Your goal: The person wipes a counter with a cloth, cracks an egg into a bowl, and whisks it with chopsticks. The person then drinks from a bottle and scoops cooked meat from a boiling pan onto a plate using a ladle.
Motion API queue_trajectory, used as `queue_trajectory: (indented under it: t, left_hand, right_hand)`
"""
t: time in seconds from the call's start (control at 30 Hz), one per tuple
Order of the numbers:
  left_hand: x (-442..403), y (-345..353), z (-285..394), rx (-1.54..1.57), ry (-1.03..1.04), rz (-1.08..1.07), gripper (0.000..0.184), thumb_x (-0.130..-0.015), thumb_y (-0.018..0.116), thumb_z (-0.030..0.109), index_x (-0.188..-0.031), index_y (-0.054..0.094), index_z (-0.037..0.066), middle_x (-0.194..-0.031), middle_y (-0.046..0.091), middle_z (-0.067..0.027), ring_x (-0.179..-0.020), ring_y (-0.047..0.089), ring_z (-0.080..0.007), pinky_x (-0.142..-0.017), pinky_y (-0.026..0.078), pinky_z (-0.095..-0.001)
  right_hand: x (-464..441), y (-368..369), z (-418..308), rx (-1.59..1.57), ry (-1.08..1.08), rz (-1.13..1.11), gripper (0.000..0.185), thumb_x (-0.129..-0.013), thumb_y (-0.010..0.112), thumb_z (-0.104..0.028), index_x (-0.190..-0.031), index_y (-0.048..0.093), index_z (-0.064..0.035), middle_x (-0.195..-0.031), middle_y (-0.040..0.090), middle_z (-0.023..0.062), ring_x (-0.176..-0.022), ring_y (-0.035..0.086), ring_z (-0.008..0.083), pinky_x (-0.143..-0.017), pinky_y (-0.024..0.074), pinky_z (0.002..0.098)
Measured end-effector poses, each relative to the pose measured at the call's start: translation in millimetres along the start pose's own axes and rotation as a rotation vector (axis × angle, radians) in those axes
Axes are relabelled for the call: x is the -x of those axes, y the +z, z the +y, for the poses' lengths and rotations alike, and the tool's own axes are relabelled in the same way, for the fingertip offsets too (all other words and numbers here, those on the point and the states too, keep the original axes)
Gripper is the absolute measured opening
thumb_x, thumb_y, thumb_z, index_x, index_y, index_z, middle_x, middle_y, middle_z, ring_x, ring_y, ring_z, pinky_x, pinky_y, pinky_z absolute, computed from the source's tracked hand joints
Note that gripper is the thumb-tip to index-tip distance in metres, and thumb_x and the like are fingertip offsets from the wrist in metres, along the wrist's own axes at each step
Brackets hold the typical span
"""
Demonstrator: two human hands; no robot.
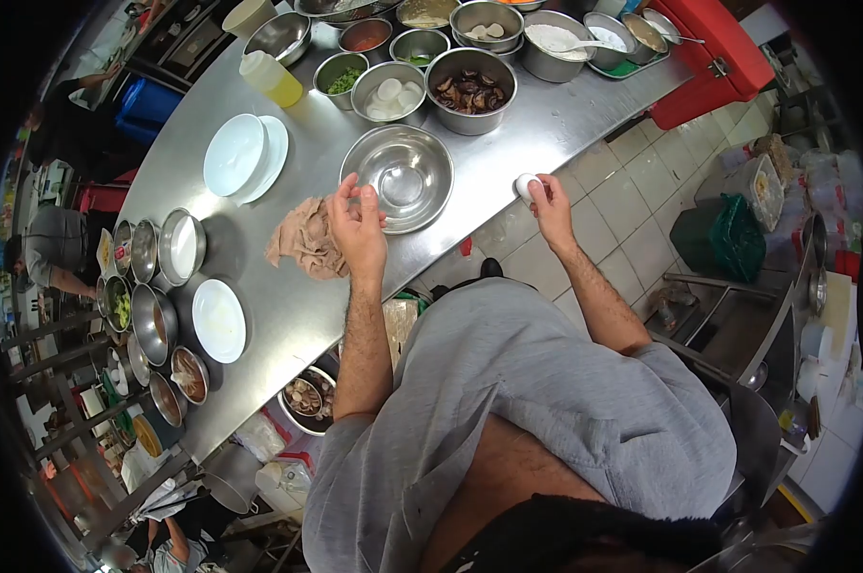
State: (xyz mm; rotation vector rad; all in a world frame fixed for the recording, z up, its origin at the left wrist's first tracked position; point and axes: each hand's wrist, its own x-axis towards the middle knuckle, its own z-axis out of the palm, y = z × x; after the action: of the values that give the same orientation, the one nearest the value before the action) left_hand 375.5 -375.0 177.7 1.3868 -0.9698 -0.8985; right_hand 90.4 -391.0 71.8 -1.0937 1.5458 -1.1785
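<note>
My right hand point(551, 205) is closed around a white egg point(524, 185) at the front edge of the steel table. Palm up with fingers apart, my left hand point(359, 229) holds nothing. It is in front of the near left rim of a wide, shiny metal bowl point(422, 153), which has nothing in it. Just left of that hand lies a crumpled brown cloth point(305, 239). Whether the hand touches the bowl or the cloth, I cannot tell.
Behind the bowl stand metal bowls of dark mushrooms point(469, 93), white round pieces point(393, 98) and chopped greens point(341, 81), plus a yellow squeeze bottle point(277, 80). White plates point(219, 321) and more bowls line the left. A red cooler point(713, 57) stands at the right end.
</note>
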Motion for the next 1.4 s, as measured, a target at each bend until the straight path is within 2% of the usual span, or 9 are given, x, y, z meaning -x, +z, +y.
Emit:
queue_trajectory:
  t: [0.17,0.23,0.33,0.53,0.73,1.07,1.2,1.27,1.4]
  left_hand:
    - [-3.3,10.7,10.6,-0.186,0.253,-0.146,0.041,-0.078,0.055,0.004,-0.119,0.05,0.004,-0.107,0.046,-0.0105,-0.079,0.055,-0.0141,-0.069,0.048,-0.0254]
    - [-13.8,19.1,32.7,-0.359,0.465,-0.524,0.057,-0.068,0.053,-0.001,-0.124,0.049,0.009,-0.122,0.044,-0.0081,-0.102,0.051,-0.0182,-0.084,0.044,-0.0314]
    - [-27.5,30.5,52.1,-0.298,0.503,-0.744,0.059,-0.069,0.056,0.003,-0.126,0.049,0.014,-0.134,0.04,-0.0072,-0.124,0.038,-0.023,-0.093,0.04,-0.0343]
    - [-40.7,18.2,35.9,-0.119,0.411,-0.604,0.044,-0.074,0.064,0.004,-0.117,0.056,0.006,-0.117,0.054,-0.0105,-0.098,0.058,-0.0179,-0.08,0.05,-0.0274]
    - [-37.8,-5.5,4.9,0.029,-0.044,-0.395,0.044,-0.078,0.066,0.004,-0.119,0.051,-0.003,-0.105,0.06,-0.0093,-0.09,0.059,-0.012,-0.079,0.049,-0.0232]
    - [-28.1,-18.8,-3.4,-0.102,-0.077,-0.325,0.047,-0.078,0.066,0.021,-0.118,0.055,0.0,-0.085,0.067,-0.0099,-0.074,0.063,-0.011,-0.068,0.048,-0.0226]
    - [-27.8,-19.0,-4.4,-0.311,-0.009,-0.297,0.046,-0.075,0.066,0.025,-0.114,0.058,0.002,-0.082,0.067,-0.0127,-0.072,0.063,-0.013,-0.067,0.048,-0.0262]
    - [-27.3,-14.7,-1.6,-0.395,0.039,-0.288,0.044,-0.075,0.066,0.023,-0.112,0.059,0.001,-0.083,0.066,-0.0137,-0.073,0.063,-0.0142,-0.068,0.049,-0.0272]
    - [-31.3,-7.2,-12.1,-0.211,0.01,-0.301,0.04,-0.074,0.065,0.018,-0.109,0.059,-0.001,-0.088,0.066,-0.0116,-0.075,0.063,-0.013,-0.068,0.049,-0.026]
  right_hand:
    - [-4.8,2.8,-60.0,-0.286,0.209,-0.248,0.031,-0.091,0.051,-0.033,-0.103,0.052,-0.0049,-0.081,0.056,0.0046,-0.058,0.051,0.0089,-0.047,0.0376,0.0214]
    - [-7.9,15.5,-99.1,-0.513,0.331,-0.475,0.029,-0.092,0.048,-0.034,-0.102,0.049,-0.0066,-0.078,0.057,0.0052,-0.053,0.049,0.0093,-0.043,0.0342,0.0214]
    - [-11.4,48.2,-145.3,-0.53,0.386,-0.615,0.03,-0.094,0.043,-0.034,-0.104,0.045,-0.0068,-0.071,0.057,0.0069,-0.046,0.045,0.0096,-0.038,0.0297,0.021]
    - [-31.3,91.2,-161.8,-0.464,0.375,-0.984,0.034,-0.094,0.043,-0.037,-0.098,0.052,-0.0044,-0.072,0.057,0.0071,-0.045,0.045,0.0091,-0.038,0.0323,0.0201]
    - [-30.8,119.7,-154.8,-0.026,-0.137,-0.925,0.037,-0.079,0.06,-0.016,-0.111,0.056,0.0001,-0.087,0.061,0.0048,-0.07,0.055,0.0083,-0.061,0.0461,0.0219]
    - [-35.0,136.6,-145.9,0.109,-0.116,-0.991,0.041,-0.072,0.064,-0.007,-0.11,0.054,0.0054,-0.087,0.062,0.0071,-0.07,0.056,0.0086,-0.059,0.0481,0.0226]
    - [-35.0,142.7,-134.3,0.162,-0.278,-0.902,0.037,-0.069,0.066,-0.014,-0.102,0.061,0.001,-0.081,0.063,0.0082,-0.062,0.058,0.0098,-0.055,0.0477,0.0231]
    - [-39.2,144.7,-130.6,0.277,-0.376,-0.91,0.039,-0.065,0.069,-0.023,-0.098,0.064,-0.0032,-0.083,0.065,0.0114,-0.073,0.062,0.0163,-0.067,0.0491,0.0289]
    - [-37.7,136.4,-141.6,0.373,-0.559,-0.909,0.039,-0.069,0.066,-0.017,-0.104,0.06,-0.001,-0.088,0.065,0.0108,-0.075,0.061,0.0164,-0.069,0.0484,0.0285]
